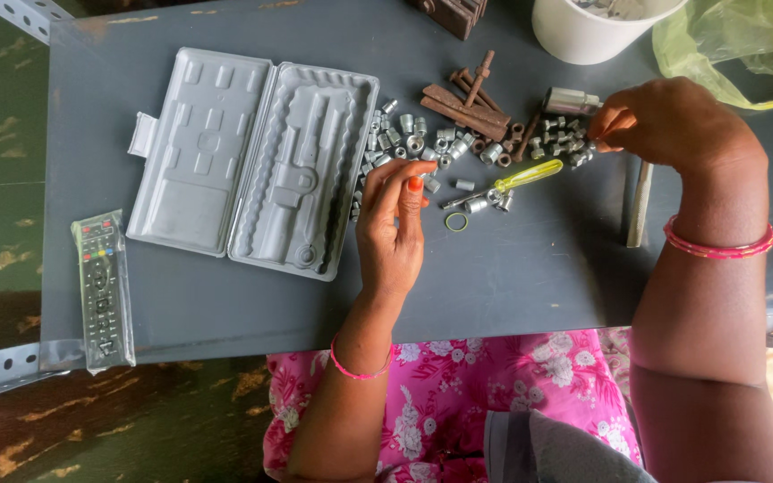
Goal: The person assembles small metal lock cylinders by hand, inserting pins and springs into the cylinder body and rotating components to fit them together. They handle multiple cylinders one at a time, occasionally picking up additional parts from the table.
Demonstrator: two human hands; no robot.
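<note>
My case [252, 156] sits empty; left hand [393, 228] curls loosely, right hand [673, 125] fingers pinch a socket [594, 145], scattered sockets [458, 148] unsorted between them.

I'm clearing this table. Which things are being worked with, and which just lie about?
In use: left hand, right hand, loose sockets, open grey case.
Lying about: remote control, white bucket, green bag, rusty bits.

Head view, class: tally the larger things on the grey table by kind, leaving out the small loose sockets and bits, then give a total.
Open grey tool case: 1
Remote control in plastic wrap: 1
White tub: 1
Yellow-handled screwdriver: 1
Green plastic bag: 1
Total: 5
</note>
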